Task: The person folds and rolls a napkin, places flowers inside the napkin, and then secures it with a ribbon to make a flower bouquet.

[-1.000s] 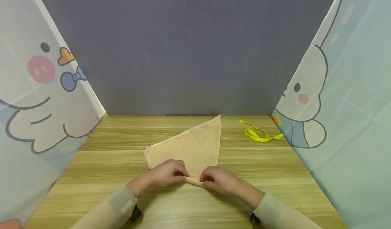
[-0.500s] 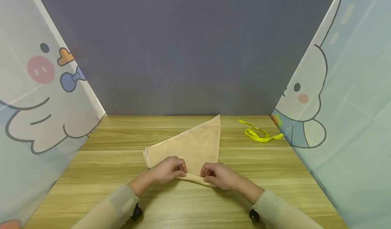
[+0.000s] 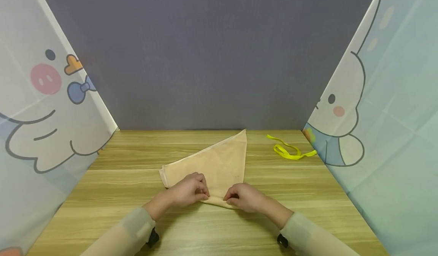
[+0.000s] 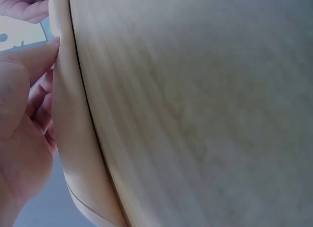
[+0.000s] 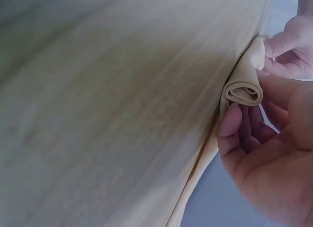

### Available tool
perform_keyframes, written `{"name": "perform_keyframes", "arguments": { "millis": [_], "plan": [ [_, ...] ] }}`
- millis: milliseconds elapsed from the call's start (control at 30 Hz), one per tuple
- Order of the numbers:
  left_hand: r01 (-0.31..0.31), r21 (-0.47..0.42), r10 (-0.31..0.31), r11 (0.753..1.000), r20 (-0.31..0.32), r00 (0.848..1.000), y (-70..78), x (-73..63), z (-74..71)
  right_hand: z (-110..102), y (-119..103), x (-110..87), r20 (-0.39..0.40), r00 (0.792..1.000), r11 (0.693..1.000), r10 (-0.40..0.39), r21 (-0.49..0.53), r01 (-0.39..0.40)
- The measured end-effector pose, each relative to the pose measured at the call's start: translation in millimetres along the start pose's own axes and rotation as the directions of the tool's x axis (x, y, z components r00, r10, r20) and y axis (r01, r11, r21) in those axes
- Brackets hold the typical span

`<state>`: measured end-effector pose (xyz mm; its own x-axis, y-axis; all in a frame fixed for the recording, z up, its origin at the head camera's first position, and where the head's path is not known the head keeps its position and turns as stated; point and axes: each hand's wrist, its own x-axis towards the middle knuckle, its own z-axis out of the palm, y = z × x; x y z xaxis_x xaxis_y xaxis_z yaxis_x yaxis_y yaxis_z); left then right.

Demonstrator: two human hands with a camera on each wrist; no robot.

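Note:
A beige cloth (image 3: 212,168) lies on the table, its far corner pointing to the back. Along the near side the cloth is turned into a narrow roll, whose spiral end (image 5: 244,94) shows in the right wrist view. My left hand (image 3: 189,189) holds the left part of this roll between thumb and fingers. My right hand (image 3: 247,197) pinches it farther right, a short gap away, with the thumb on the near side. In the left wrist view the left thumb (image 4: 41,56) lies against the cloth; some fingertips are hidden behind the roll.
A loosely looped yellow ribbon (image 3: 291,155) lies at the back right of the wood-grain table (image 3: 205,233). A grey panel (image 3: 212,58) stands behind, and printed cartoon sheets (image 3: 41,134) flank both sides.
Both hands have shifted slightly away from the person along with the roll. The roll's right end showed past the right thumb half a second ago and is now mostly covered by that hand.

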<state>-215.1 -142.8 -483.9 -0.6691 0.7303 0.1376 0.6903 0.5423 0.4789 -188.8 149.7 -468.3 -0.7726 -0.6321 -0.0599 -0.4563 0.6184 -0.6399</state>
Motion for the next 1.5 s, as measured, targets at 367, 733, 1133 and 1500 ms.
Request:
{"name": "perform_keyframes", "arguments": {
  "millis": [367,733,1133,1500],
  "plan": [
    [-0.029,-0.106,0.036,0.994,0.064,0.997,0.4,-2.8,-3.1,-0.5,-4.9,-1.8,-0.017,0.998,0.990,-0.059,-0.130,0.057],
    [0.060,-0.141,-0.047,0.988,0.094,0.994,13.3,0.1,4.0,3.3,-10.6,-5.6,-0.053,0.976,0.956,-0.209,-0.219,0.193],
    [0.006,-0.049,-0.001,0.999,0.088,0.996,13.3,0.3,1.9,5.0,-5.7,-3.2,-0.024,0.988,0.972,-0.150,-0.186,0.143],
    [0.010,-0.143,0.005,0.990,0.106,0.994,13.2,-1.0,0.2,3.2,-0.7,-3.4,-0.058,0.983,0.958,-0.174,-0.241,0.156]
  ]
}}
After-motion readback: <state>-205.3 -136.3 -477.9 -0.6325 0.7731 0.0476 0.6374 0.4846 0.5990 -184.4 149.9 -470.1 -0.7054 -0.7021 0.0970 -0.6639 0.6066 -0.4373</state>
